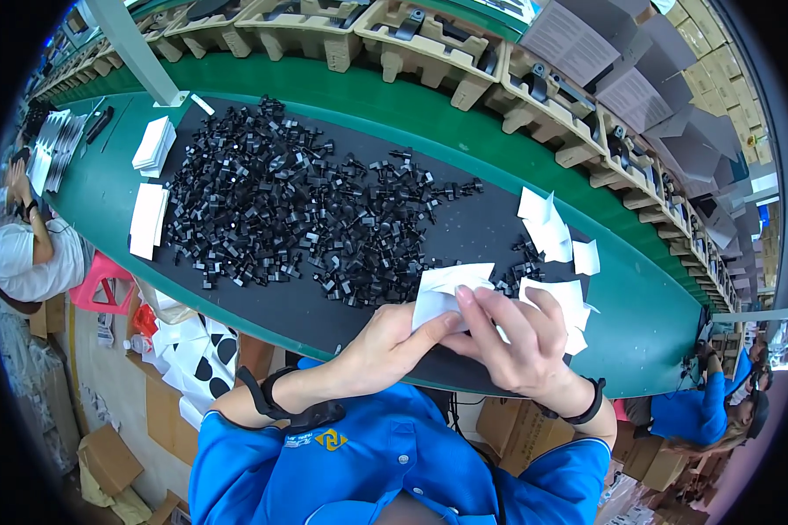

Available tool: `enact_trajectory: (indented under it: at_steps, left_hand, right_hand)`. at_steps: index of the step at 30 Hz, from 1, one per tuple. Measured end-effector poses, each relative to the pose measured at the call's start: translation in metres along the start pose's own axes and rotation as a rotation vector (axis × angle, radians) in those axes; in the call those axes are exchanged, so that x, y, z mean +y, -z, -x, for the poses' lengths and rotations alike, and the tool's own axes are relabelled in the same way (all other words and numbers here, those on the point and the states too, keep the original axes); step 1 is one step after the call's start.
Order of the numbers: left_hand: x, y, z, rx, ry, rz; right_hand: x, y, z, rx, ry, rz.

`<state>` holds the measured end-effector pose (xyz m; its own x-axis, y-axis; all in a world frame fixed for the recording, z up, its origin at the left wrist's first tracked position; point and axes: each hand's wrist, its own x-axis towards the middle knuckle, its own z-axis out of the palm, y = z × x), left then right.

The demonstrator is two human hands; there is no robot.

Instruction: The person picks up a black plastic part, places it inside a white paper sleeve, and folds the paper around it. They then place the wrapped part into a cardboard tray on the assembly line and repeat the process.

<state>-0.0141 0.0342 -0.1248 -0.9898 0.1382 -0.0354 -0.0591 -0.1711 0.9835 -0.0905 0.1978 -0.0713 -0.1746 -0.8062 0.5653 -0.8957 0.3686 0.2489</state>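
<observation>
Over the near edge of the table, my two hands meet at a folded white paper sheet [445,284]. My left hand [383,346] is closed on its lower left side, thumb on top. From the right, the fingers of my right hand [518,343] pinch the sheet's right edge, their tips near my left thumb. Whether something small sits inside the paper is hidden by the fingers. More white sheets [559,302] lie right beside and partly behind my right hand. To the left spreads a large heap of small black plastic parts [271,192] on a dark mat [473,223].
White paper stacks [149,214] lie left of the heap. Behind the green table [648,341] runs a row of cardboard trays [429,44] holding black parts. A metal post [136,52] stands at the back left. Co-workers sit at far left and far right. A pink stool [103,284] stands at left.
</observation>
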Motion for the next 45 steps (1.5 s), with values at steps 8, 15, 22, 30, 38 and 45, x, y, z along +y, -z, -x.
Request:
enact_trajectory:
  at_steps: [8, 15, 22, 30, 38, 45]
  left_hand:
    - [-0.001, -0.001, 0.006, 0.019, 0.043, 0.150]
    - [0.016, 0.009, 0.014, -0.242, 0.012, -0.242]
    - [-0.005, 0.005, 0.023, -0.313, 0.148, -0.299]
    - [0.006, 0.029, 0.011, 0.080, 0.143, -0.245]
    - [0.010, 0.040, 0.000, 0.189, 0.250, -0.057]
    - [0.005, 0.032, -0.011, 0.137, 0.148, -0.113]
  right_hand:
    - [0.025, 0.031, -0.021, -0.291, -0.127, -0.626]
    - [-0.002, 0.047, -0.011, -0.584, -0.406, -0.997]
    - [0.007, 0.024, 0.003, -0.901, -0.172, -1.284]
    - [0.073, -0.082, 0.027, -0.515, 0.049, -0.601]
    - [0.094, -0.103, 0.045, -0.549, -0.056, -0.416]
    - [0.090, -0.080, 0.012, -0.488, -0.571, -0.804]
